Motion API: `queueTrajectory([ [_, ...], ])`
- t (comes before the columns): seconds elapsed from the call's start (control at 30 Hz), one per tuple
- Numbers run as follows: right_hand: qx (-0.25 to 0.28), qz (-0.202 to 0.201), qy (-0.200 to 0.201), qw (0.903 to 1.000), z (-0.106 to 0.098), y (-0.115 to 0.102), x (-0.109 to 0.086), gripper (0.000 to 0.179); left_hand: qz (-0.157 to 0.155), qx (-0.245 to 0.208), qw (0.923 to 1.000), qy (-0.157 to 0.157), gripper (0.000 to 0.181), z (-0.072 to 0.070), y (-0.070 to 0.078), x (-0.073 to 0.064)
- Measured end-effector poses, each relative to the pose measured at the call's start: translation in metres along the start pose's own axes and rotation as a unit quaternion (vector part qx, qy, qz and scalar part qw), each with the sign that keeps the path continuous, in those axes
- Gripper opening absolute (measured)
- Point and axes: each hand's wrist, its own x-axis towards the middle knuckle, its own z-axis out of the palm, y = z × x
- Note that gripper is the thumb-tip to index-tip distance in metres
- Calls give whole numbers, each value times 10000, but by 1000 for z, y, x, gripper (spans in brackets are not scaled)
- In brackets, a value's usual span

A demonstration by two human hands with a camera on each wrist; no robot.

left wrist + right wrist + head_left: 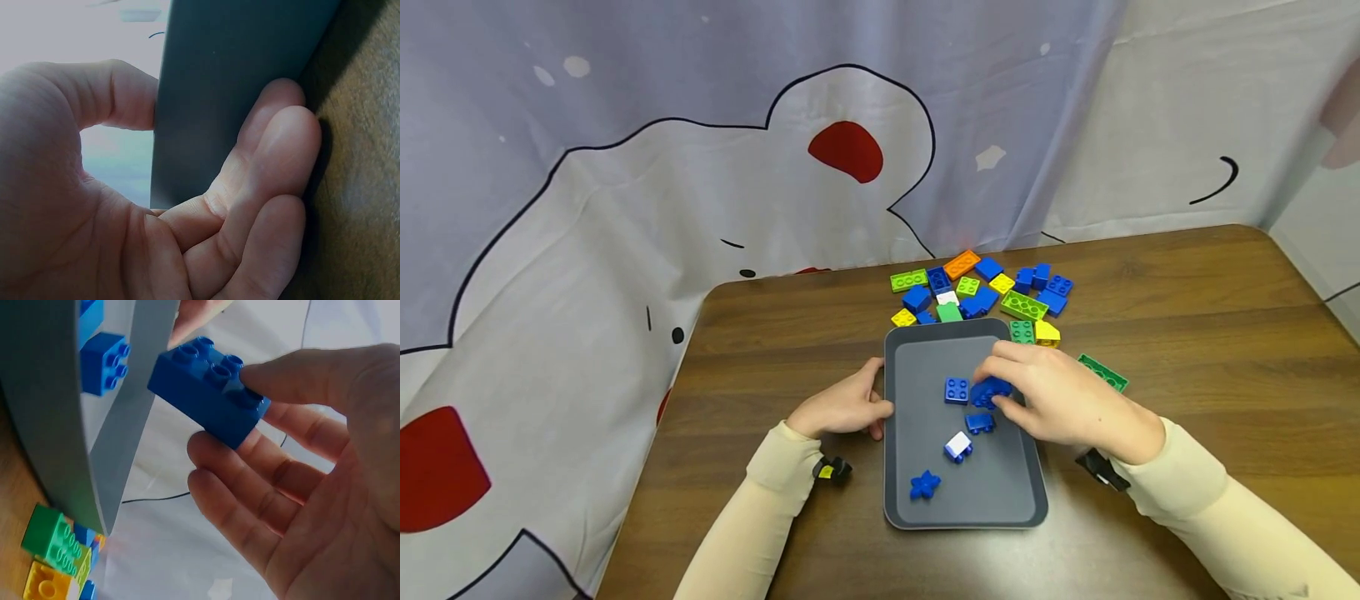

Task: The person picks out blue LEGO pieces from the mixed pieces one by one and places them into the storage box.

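A dark grey tray [913, 417] lies on the wooden table. At its left side, my left hand [842, 406] holds the edge, the thumb at the rim and the fingers curled against the outer wall in the left wrist view. Over the tray my right hand [1067, 396] pinches a blue studded building brick [200, 394] between thumb and fingers. Close to that brick is a square blue brick [957, 390]. Nearer the front are a small blue piece [980, 423], a white-topped blue piece [958, 447] and a blue star-shaped piece [925, 485].
Behind the tray spreads a heap of loose bricks, including an orange brick [962, 264], a lime brick [1024, 305] and a yellow brick [1047, 334]. A green brick [1103, 372] lies beyond my right hand. A patterned curtain [700, 183] hangs behind the table.
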Motion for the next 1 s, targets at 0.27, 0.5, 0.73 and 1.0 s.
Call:
queueTrajectory([
  [0.27,149,-425,-397,9982,-4,-15,-3,35,15,16,10000,32,78,-1,3,0],
  [0.5,231,-496,-1083,9926,-3,-18,-9,80,-11,16,10000,33,80,-1,0,1],
  [0.73,118,-395,-1000,9941,-2,-12,-9,87,-26,-8,10000,0,81,0,-2,2],
  [1.0,-3,-126,-869,9961,-2,-2,-6,90,-41,19,10000,20,82,0,-1,1],
])
